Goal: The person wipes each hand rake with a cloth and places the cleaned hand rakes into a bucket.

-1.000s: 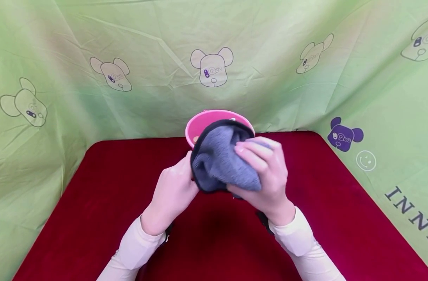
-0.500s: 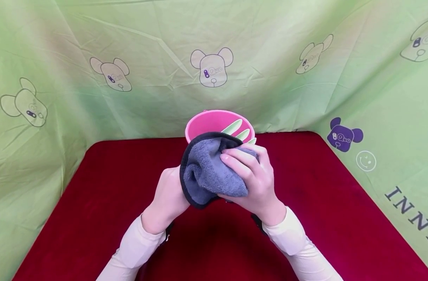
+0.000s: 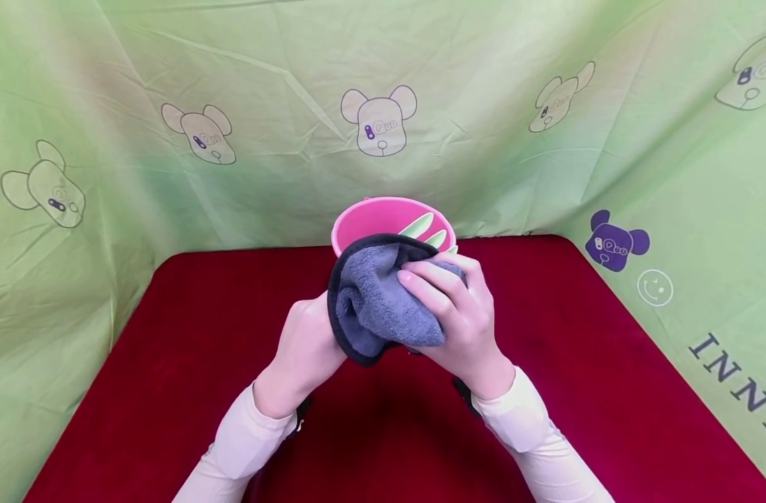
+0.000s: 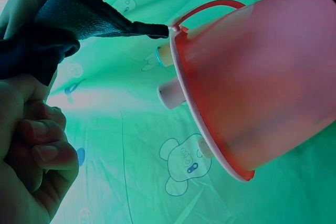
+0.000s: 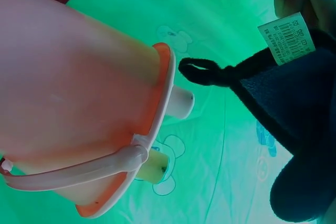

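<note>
A blue-grey fleecy cloth [image 3: 389, 300] with a black border is bunched between both hands. My right hand [image 3: 464, 314] grips it from above with bent fingers. My left hand [image 3: 307, 342] meets its left side; in the left wrist view its fingers [image 4: 47, 150] are curled in, and its upper finger touches the dark cloth [image 4: 31, 56]. Whether anything is wrapped inside the folds is hidden. From the cloth's corner a black loop [image 5: 199, 72] hangs, with a white label [image 5: 286, 38] nearby. Just beyond the hands stands a pink bucket [image 3: 360, 230].
Light green elongated pieces [image 3: 417, 226] lean at the bucket's right side. Cylindrical ends [image 4: 171, 93] stick out over its rim in the wrist views. Its handle [image 5: 79, 171] hangs down. A red cloth covers the table [image 3: 188, 328]; a green printed curtain [image 3: 263, 175] stands behind.
Both hands brought the cloth nearer and left, uncovering the green pieces in the bucket. Over the last half second the cloth and right hand shifted slightly back right and up.
</note>
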Demonstrator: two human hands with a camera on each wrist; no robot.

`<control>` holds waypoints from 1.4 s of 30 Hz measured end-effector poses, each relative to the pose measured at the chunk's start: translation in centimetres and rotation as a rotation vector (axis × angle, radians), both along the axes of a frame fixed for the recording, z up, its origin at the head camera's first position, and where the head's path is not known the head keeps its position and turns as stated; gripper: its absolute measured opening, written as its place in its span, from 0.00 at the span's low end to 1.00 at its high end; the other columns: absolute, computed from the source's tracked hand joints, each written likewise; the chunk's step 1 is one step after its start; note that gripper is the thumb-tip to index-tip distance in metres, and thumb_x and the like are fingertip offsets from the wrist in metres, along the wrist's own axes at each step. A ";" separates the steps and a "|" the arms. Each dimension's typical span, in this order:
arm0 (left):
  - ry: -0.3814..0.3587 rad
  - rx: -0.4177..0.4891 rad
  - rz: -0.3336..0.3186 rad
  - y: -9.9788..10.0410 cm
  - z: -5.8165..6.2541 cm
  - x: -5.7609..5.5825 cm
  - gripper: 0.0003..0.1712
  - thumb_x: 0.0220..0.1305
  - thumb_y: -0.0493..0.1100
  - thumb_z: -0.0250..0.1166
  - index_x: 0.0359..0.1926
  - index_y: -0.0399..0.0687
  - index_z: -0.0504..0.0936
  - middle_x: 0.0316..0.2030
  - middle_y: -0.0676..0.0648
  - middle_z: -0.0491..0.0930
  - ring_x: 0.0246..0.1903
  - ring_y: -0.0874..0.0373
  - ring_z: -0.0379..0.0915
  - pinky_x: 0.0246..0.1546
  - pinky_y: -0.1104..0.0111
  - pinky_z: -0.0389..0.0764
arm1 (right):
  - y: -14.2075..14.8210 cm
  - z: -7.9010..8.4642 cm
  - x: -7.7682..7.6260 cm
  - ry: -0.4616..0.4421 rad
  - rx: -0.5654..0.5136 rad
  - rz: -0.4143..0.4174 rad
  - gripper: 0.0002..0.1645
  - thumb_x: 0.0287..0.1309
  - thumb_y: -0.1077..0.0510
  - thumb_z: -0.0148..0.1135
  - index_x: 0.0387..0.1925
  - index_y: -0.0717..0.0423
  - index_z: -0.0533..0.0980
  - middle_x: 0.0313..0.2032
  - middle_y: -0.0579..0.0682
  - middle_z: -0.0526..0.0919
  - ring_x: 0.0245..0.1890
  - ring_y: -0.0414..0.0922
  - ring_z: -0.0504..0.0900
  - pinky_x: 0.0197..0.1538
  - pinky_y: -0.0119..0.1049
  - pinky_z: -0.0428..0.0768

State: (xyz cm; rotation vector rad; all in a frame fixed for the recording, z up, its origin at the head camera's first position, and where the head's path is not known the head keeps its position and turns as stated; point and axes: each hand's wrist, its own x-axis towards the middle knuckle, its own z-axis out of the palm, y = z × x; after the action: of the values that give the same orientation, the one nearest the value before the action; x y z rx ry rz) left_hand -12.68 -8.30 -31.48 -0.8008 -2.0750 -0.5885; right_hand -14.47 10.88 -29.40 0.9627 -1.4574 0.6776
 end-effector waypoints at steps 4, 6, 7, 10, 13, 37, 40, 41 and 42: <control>0.014 -0.022 0.030 0.1 0.2 0.0 0.10 0.41 0.32 0.70 0.28 0.38 0.80 0.18 0.46 0.77 0.11 0.55 0.65 0.10 0.62 0.72 | 0.1 0.0 -0.2 0.002 -0.025 -0.001 0.15 0.46 0.58 0.66 0.36 0.64 0.81 0.33 0.61 0.86 0.37 0.63 0.79 0.39 0.54 0.80; 0.017 -0.028 0.041 0.2 0.2 0.0 0.11 0.42 0.33 0.70 0.30 0.37 0.80 0.19 0.46 0.79 0.11 0.56 0.66 0.09 0.62 0.72 | 0.2 0.0 -0.3 0.001 -0.038 -0.002 0.15 0.46 0.59 0.66 0.36 0.63 0.80 0.34 0.61 0.86 0.37 0.63 0.78 0.38 0.54 0.80; 0.014 -0.029 0.046 0.2 0.3 0.0 0.12 0.43 0.33 0.70 0.32 0.36 0.80 0.20 0.46 0.79 0.11 0.56 0.67 0.09 0.62 0.72 | 0.2 0.0 -0.4 -0.001 -0.043 -0.004 0.15 0.46 0.59 0.67 0.36 0.63 0.80 0.34 0.61 0.85 0.37 0.63 0.78 0.38 0.54 0.80; -0.003 -0.030 0.060 0.3 0.4 0.0 0.16 0.46 0.35 0.69 0.38 0.34 0.80 0.23 0.46 0.83 0.13 0.57 0.69 0.09 0.63 0.73 | 0.4 0.0 -0.5 -0.011 -0.056 -0.011 0.16 0.45 0.58 0.68 0.37 0.63 0.80 0.34 0.61 0.85 0.37 0.64 0.78 0.37 0.53 0.80; -0.015 -0.032 0.070 0.4 0.4 0.0 0.17 0.48 0.36 0.69 0.41 0.34 0.79 0.25 0.46 0.84 0.14 0.57 0.70 0.10 0.63 0.74 | 0.4 0.0 -0.5 -0.021 -0.060 -0.016 0.17 0.44 0.58 0.69 0.37 0.63 0.80 0.34 0.62 0.85 0.38 0.64 0.78 0.37 0.54 0.80; -0.164 0.005 0.079 1.0 0.8 -0.1 0.14 0.56 0.42 0.61 0.42 0.40 0.79 0.13 0.53 0.69 0.11 0.63 0.55 0.09 0.72 0.64 | 3.0 1.2 -1.7 -0.112 -0.292 -0.186 0.23 0.32 0.66 0.67 0.39 0.66 0.77 0.36 0.66 0.83 0.39 0.64 0.76 0.42 0.60 0.70; -0.171 -0.007 0.089 1.0 0.8 0.0 0.14 0.56 0.44 0.61 0.43 0.42 0.79 0.14 0.53 0.73 0.11 0.63 0.56 0.09 0.71 0.64 | 3.5 1.4 -1.9 -0.121 -0.337 -0.215 0.23 0.34 0.64 0.66 0.40 0.65 0.77 0.36 0.66 0.82 0.39 0.63 0.75 0.43 0.59 0.69; -0.172 -0.011 0.093 1.0 0.8 0.0 0.14 0.56 0.44 0.61 0.43 0.42 0.79 0.14 0.53 0.73 0.11 0.62 0.57 0.08 0.71 0.64 | 3.7 1.4 -1.9 -0.123 -0.347 -0.226 0.23 0.34 0.63 0.66 0.40 0.64 0.77 0.37 0.66 0.82 0.40 0.63 0.75 0.43 0.59 0.69; -0.172 -0.013 0.098 1.0 0.8 0.0 0.14 0.56 0.45 0.61 0.43 0.43 0.79 0.14 0.53 0.74 0.11 0.62 0.57 0.08 0.70 0.64 | 3.9 1.4 -2.0 -0.125 -0.358 -0.234 0.23 0.34 0.62 0.66 0.40 0.63 0.77 0.37 0.66 0.82 0.40 0.63 0.75 0.43 0.58 0.69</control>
State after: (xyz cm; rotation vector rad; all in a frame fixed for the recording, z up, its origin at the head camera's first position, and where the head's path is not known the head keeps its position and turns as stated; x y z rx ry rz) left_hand -12.72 -7.32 -30.69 -0.6712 -2.2632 -0.6079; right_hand -16.46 14.79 -27.97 0.4725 -1.4661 0.8017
